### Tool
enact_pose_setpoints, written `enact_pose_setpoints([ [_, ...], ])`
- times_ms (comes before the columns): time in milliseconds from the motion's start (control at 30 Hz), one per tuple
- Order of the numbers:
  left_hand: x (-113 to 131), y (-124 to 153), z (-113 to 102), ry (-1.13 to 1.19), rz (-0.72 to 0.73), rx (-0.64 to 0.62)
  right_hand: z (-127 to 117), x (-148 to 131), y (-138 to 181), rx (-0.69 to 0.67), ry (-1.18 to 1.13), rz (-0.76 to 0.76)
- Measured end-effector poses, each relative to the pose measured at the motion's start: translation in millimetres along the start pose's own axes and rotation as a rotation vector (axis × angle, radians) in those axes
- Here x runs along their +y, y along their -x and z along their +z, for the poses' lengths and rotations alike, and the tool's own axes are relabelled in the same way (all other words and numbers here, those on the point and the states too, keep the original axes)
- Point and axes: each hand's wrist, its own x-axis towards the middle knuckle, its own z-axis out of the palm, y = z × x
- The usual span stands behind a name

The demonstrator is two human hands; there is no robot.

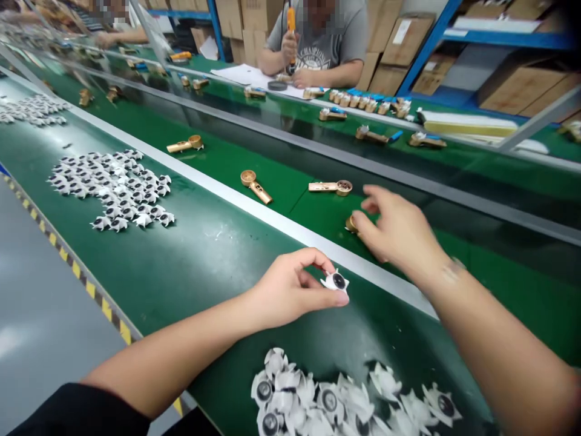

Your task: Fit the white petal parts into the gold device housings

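Observation:
My left hand (290, 287) pinches a small white finned part with a dark round centre (336, 281) just above the green bench. My right hand (399, 233) reaches over the metal rail onto the green conveyor belt (227, 160); its fingers close around a gold-coloured piece (351, 224) that is mostly hidden under them. A pile of the same white parts (336, 399) lies close to me at the bottom of the view.
Gold handle-shaped pieces lie on the belt (256, 186) (331, 187) (185, 145). Another heap of white parts (113, 191) lies at left. Across the belt a person (318, 42) holds an orange tool (291, 24). A yellow-black striped bench edge (72, 266) runs at left.

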Motion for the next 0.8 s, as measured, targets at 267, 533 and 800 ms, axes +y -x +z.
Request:
enact_pose_setpoints([
  [267,0,-12,-15,0.274,0.018,-0.044,55,9,-116,-0.165,0.084,-0.047],
  [533,23,11,-19,0.351,0.103,-0.085,-38,-16,40,0.077,-0.340,-0.092],
  [800,10,17,-3,0.092,0.368,-0.011,-42,-58,139,0.009,-0.947,0.220],
])
